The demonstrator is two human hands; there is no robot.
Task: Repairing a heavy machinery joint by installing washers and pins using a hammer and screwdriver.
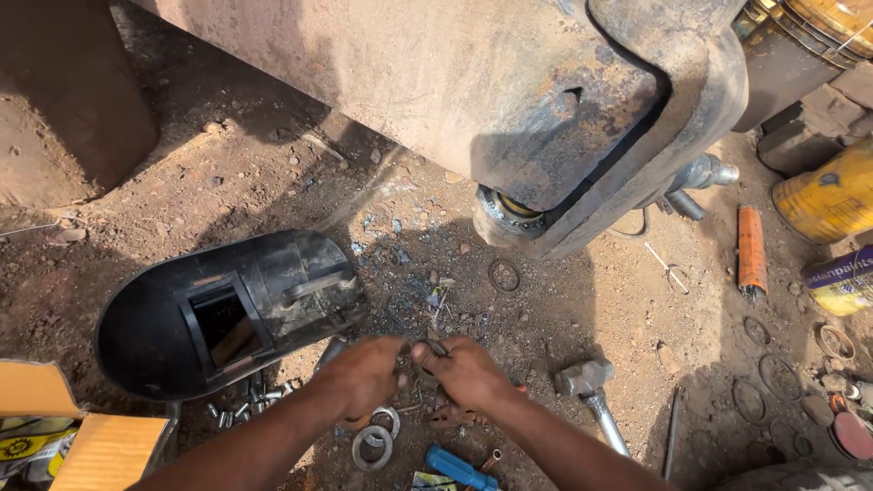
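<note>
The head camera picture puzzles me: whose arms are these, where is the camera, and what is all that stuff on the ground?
The camera sits on a person's head and looks down, so the two bare arms coming in from the bottom are that person's own. The left hand and the right hand meet over the dirt ground and pinch a small dark metal piece between them; what it is I cannot tell. Around them lie a black welding mask, a hammer, flat metal rings, a blue-handled tool and a cardboard box. Above hangs a large rusty machine part.
</note>
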